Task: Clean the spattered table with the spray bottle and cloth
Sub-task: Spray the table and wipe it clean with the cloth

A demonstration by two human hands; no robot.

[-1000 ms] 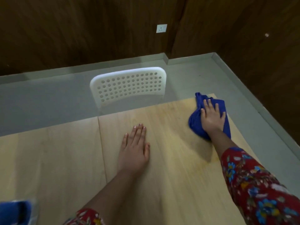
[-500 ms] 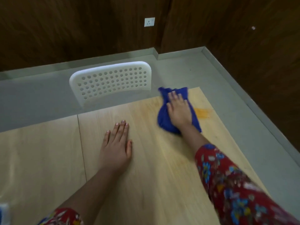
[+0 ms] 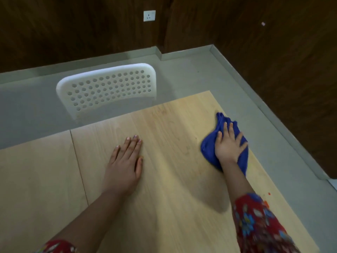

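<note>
Wiping stage: right hand (image 3: 228, 146) presses flat, fingers spread, on the blue cloth (image 3: 207, 150) near the table's (image 3: 164, 198) far right corner. Left hand (image 3: 125, 161) rests flat, holding nothing. Remaining: small red spots (image 3: 269, 193) at the right edge, apparently spatter. Spray bottle out of view.

Right hand (image 3: 228, 145): fingers straight and spread, pressing flat on a bunched blue cloth (image 3: 207, 148) near the right edge of the wooden counter (image 3: 173, 198). Left hand (image 3: 125, 161): palm down, fingers together, flat on the counter mid-surface, well apart from the cloth. Small orange-red spatter spots (image 3: 269, 193) at the right edge beside the floral sleeve (image 3: 255, 227). White perforated chair back (image 3: 109, 88) behind the far edge.
</note>
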